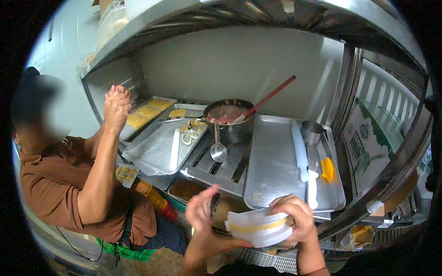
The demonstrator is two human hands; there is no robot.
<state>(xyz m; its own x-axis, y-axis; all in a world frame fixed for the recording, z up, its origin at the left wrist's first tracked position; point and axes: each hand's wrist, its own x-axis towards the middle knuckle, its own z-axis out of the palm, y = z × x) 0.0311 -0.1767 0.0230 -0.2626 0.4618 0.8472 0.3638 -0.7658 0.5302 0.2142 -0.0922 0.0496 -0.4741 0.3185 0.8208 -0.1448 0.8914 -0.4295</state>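
Observation:
My right hand (297, 216) grips a white plastic dough press (264, 237) at its right side. A yellow band of dough (258, 225) shows between its two white halves. My left hand (201, 221) is open at the left of the press, fingers spread and pointing up. Its thumb reaches along the lower left edge and seems to touch it. Beyond the hands is a metal tray (274, 158) holding a pale blue rolling pin (299, 152), a white-handled tool (312, 191), a yellow curved scraper (327, 169) and a metal ring or cup (312, 132).
A dark pot (229, 131) of reddish filling holds a red-handled spatula (271, 95); a small metal ladle (218, 152) hangs in front. Left, a plastic-covered tray (154, 149) carries scissors (187, 137). A person in brown (55, 184) stands close left, hands clasped. A metal shelf (258, 20) overhangs.

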